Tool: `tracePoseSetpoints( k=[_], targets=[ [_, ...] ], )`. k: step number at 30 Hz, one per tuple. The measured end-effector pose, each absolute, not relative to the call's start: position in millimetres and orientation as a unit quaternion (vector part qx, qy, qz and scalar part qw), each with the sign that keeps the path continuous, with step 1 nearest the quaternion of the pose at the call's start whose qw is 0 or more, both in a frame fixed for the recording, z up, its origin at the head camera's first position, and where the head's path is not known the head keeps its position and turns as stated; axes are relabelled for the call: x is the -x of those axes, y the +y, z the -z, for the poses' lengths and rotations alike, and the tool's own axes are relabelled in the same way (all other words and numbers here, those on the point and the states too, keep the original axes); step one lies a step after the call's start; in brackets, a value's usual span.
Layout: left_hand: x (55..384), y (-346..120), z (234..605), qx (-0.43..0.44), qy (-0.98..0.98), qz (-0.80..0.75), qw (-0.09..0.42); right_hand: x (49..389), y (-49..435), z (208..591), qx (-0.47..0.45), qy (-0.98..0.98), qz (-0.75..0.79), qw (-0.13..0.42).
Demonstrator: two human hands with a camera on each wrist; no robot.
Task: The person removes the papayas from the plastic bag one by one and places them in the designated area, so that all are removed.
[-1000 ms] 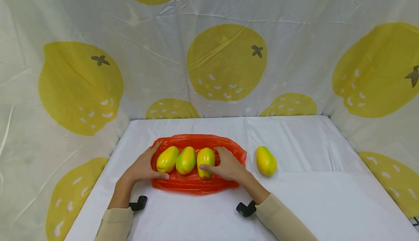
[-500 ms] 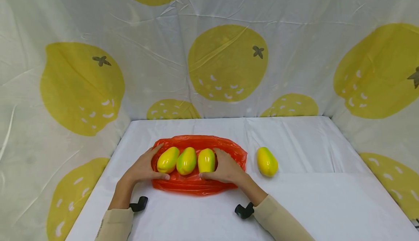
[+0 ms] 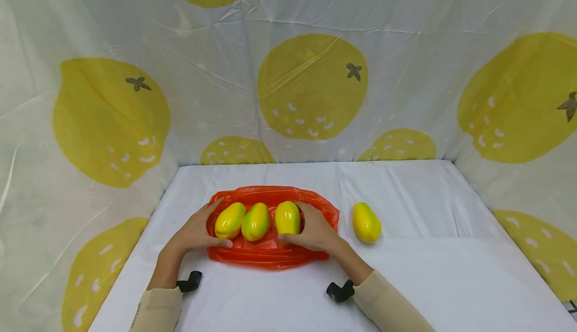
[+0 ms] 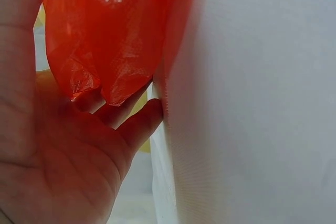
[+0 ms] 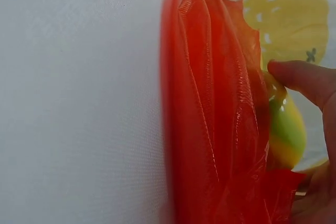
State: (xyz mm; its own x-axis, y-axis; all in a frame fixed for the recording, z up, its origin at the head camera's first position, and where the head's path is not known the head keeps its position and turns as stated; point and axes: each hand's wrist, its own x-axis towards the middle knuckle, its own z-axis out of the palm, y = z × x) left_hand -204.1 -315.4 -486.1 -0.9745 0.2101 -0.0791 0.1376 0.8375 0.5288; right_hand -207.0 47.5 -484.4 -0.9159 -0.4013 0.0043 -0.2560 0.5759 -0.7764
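A red plastic bag point(image 3: 270, 259) lies spread on the white tabletop. In it rest three glossy yellow-green papayas: a left one point(image 3: 230, 220), a middle one point(image 3: 255, 222) and a right one point(image 3: 287, 217). My left hand point(image 3: 197, 230) curves around the bag's left end, thumb in front and fingers behind. The left wrist view has the red film point(image 4: 105, 35) between that thumb and the fingers. My right hand point(image 3: 314, 228) grips the right papaya, its thumb across the near end and its fingers at the far right side. In the right wrist view, bag folds partly cover this papaya point(image 5: 286, 124).
A separate papaya point(image 3: 366, 222) lies on the white cloth point(image 3: 428, 272), right of the bag. Cloth walls with a lemon print point(image 3: 313, 86) enclose the table at the back and both sides. Black wrist cameras point(image 3: 190, 281) are strapped at both wrists.
The right papaya has shifted slightly right and away, with my right hand at it. That hand's thumb has moved down to its near end. The left hand stays on the bag.
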Motion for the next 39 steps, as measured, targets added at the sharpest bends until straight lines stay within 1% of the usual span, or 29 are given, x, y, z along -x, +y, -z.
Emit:
tracePoseSetpoints(
  k=[16,25,39],
  targets=[
    [203.7,-315.5,485.6,-0.09,0.956,-0.272,0.069,205.6,61.4,480.2,0.153,0.88,0.444,0.068],
    [201.8,-314.8,483.9,-0.089,0.956,-0.27,0.067,210.2,72.6,479.6,0.169,0.868,0.464,0.051],
    [202.5,-315.1,483.8,-0.086,0.956,-0.271,0.068,206.3,92.7,464.9,0.142,0.873,0.466,0.024]
  ],
)
